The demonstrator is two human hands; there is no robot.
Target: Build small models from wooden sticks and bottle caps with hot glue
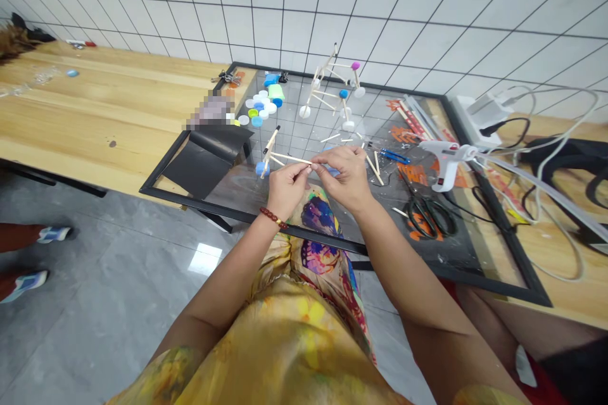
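My left hand [287,191] and my right hand [346,178] meet over the front of the glass panel. Both pinch the near end of a thin wooden stick [289,158], fingertips almost touching. The stick belongs to a small frame of joined sticks [268,153] with dark tips and a blue bottle cap [261,168] at its left. Another blue piece shows partly behind my right fingers. Behind stands a larger stick model [325,90] with white cap wheels and pink and blue round pieces. Short loose sticks [374,166] lie right of my right hand.
A white glue gun [447,161], black-handled scissors [430,215] and a blue cutter [395,156] lie on the right. Cables run to a power strip [475,120]. Several bottle caps [262,104] and black sheets [204,161] are left. A tiled wall stands behind.
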